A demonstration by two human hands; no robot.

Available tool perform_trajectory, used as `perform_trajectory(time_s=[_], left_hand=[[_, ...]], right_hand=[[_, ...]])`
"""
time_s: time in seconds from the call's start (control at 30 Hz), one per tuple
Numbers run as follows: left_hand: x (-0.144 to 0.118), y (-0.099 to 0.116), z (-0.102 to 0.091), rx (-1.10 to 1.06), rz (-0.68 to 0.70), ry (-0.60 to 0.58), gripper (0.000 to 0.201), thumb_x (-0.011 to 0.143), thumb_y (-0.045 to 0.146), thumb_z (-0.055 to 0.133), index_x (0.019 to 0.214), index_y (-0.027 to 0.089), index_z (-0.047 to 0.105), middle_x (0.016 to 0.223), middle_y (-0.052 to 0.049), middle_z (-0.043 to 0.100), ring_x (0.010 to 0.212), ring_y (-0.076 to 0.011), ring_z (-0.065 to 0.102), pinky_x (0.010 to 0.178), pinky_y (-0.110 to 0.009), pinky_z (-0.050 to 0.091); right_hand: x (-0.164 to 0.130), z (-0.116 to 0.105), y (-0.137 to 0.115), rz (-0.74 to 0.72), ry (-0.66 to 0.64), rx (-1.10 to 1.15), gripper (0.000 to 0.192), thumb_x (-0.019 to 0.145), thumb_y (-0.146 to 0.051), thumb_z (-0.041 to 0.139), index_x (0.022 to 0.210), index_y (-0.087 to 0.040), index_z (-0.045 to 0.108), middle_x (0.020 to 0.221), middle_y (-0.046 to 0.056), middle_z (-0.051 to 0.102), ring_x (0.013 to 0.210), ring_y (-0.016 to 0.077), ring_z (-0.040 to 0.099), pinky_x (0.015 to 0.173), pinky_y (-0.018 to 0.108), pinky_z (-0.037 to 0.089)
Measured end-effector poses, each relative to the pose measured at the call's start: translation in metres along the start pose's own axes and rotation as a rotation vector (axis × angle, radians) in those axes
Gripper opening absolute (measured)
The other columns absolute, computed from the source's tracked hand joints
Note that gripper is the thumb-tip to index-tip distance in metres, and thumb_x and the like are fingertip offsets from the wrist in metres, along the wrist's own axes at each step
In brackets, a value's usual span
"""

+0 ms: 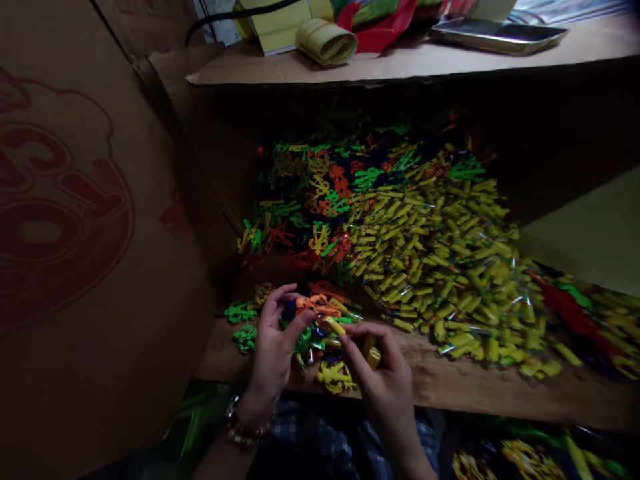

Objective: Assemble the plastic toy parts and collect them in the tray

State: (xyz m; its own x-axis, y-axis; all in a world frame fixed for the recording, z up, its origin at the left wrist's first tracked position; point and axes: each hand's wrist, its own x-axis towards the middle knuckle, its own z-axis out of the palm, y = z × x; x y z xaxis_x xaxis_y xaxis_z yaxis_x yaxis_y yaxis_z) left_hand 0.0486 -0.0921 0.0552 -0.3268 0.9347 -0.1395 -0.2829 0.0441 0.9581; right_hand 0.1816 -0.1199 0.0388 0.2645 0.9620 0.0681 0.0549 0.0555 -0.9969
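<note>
1. Head view, left hand (273, 343): thumb and fingers curled in a narrow grip on a bright orange, thin-limbed plastic figure (325, 307), just above the low, worn brown wooden tabletop (430, 383)
2. Head view, right hand (385, 367): thumb and index tips pinched on a small yellow tube-shaped piece (334, 325); other fingers folded over more small yellow pieces (373, 358)
3. Held figure and pinched tube are close together in front of the body; can't tell if they touch, light too dim
4. Handling judgement: a light pinch near the tube's end looks best, leaving the other end clear; a hard squeeze might dent it
5. Left grip probably works better at the figure's head than on its limbs, which could bend or snag
6. Folded fingers should stay curled, otherwise the spare pieces may drop among the loose green plastic figures (245, 338) or by the yellow plastic figure (336, 377) at the table edge
7. Big heap of shiny yellow tubes (440, 247) lies beyond the right hand, mixed-colour plastic figure pile (320, 200) to its left; elbows and wrists best clear of both
</note>
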Motion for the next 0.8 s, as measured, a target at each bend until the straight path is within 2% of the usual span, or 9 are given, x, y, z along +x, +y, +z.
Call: perform_trajectory(time_s=[0.13,0.23,0.33,0.4,0.47,0.53,0.6,0.7,0.8], left_hand=[[0.001,0.007,-0.005,0.223,0.038,-0.102,0.018,0.067,0.028,0.076,0.081,0.019,0.071,0.081,-0.001,0.069,0.077,-0.0148,0.061,0.072,-0.020,0.047],[-0.002,0.008,-0.004,0.291,0.036,-0.099,0.015,0.070,0.031,0.073,0.080,0.020,0.072,0.077,-0.001,0.070,0.072,-0.0153,0.062,0.068,-0.022,0.048],[-0.004,0.009,-0.005,0.332,0.037,-0.128,0.014,0.069,0.030,0.073,0.079,0.020,0.073,0.079,-0.002,0.072,0.075,-0.0171,0.064,0.071,-0.023,0.049],[-0.004,0.009,-0.008,0.342,0.041,-0.161,0.014,0.068,0.029,0.075,0.078,0.019,0.074,0.081,-0.003,0.073,0.079,-0.0185,0.065,0.075,-0.024,0.049],[-0.001,0.008,-0.011,0.316,0.011,-0.188,0.017,0.068,0.031,0.075,0.079,0.018,0.075,0.084,-0.005,0.073,0.082,-0.0197,0.065,0.077,-0.025,0.049],[0.003,0.007,-0.013,0.260,-0.061,-0.207,0.021,0.069,0.034,0.074,0.082,0.017,0.075,0.085,-0.006,0.073,0.083,-0.0199,0.065,0.077,-0.025,0.049],[0.009,0.007,-0.016,0.220,-0.138,-0.227,0.025,0.070,0.036,0.073,0.083,0.015,0.074,0.085,-0.007,0.073,0.080,-0.0185,0.064,0.074,-0.024,0.048],[0.019,0.010,-0.021,0.215,-0.217,-0.218,0.027,0.064,0.034,0.078,0.081,0.014,0.074,0.081,-0.006,0.072,0.074,-0.0152,0.062,0.068,-0.022,0.048],[0.029,0.019,-0.031,0.196,-0.257,-0.144,0.034,0.055,0.028,0.083,0.084,0.013,0.073,0.080,-0.006,0.071,0.069,-0.0127,0.062,0.063,-0.019,0.048]], right_hand=[[0.001,-0.011,-0.004,-0.093,0.002,-0.065,0.012,0.078,-0.028,0.067,0.084,-0.021,0.060,0.081,0.003,0.067,0.077,0.0172,0.064,0.070,0.027,0.052],[-0.001,-0.016,-0.011,-0.237,0.018,-0.171,0.008,0.081,-0.021,0.063,0.086,-0.023,0.058,0.085,0.002,0.068,0.079,0.0162,0.065,0.071,0.026,0.052],[-0.003,-0.021,-0.017,-0.365,-0.044,-0.293,0.010,0.081,-0.016,0.061,0.084,-0.024,0.057,0.086,0.002,0.068,0.078,0.0156,0.064,0.071,0.025,0.051],[-0.003,-0.025,-0.018,-0.300,-0.070,-0.261,0.007,0.081,-0.019,0.061,0.082,-0.024,0.056,0.084,0.003,0.067,0.078,0.0162,0.064,0.070,0.026,0.051],[0.000,-0.027,-0.015,-0.148,-0.077,-0.135,0.007,0.082,-0.024,0.062,0.080,-0.023,0.055,0.084,0.003,0.067,0.078,0.0168,0.064,0.069,0.027,0.051],[0.004,-0.026,-0.009,-0.003,-0.105,0.005,0.014,0.080,-0.029,0.065,0.077,-0.022,0.053,0.085,0.003,0.068,0.075,0.0164,0.064,0.065,0.026,0.051],[0.009,-0.022,-0.001,0.079,-0.124,0.092,0.019,0.078,-0.032,0.068,0.075,-0.021,0.053,0.085,0.003,0.068,0.069,0.0155,0.063,0.057,0.024,0.049],[0.015,-0.016,0.010,0.112,-0.115,0.100,0.022,0.076,-0.036,0.069,0.076,-0.020,0.055,0.080,0.003,0.068,0.062,0.0147,0.062,0.050,0.023,0.045],[0.023,-0.017,0.021,0.062,-0.133,-0.017,0.021,0.078,-0.039,0.065,0.079,-0.020,0.057,0.079,0.003,0.066,0.063,0.0161,0.063,0.055,0.025,0.048]])
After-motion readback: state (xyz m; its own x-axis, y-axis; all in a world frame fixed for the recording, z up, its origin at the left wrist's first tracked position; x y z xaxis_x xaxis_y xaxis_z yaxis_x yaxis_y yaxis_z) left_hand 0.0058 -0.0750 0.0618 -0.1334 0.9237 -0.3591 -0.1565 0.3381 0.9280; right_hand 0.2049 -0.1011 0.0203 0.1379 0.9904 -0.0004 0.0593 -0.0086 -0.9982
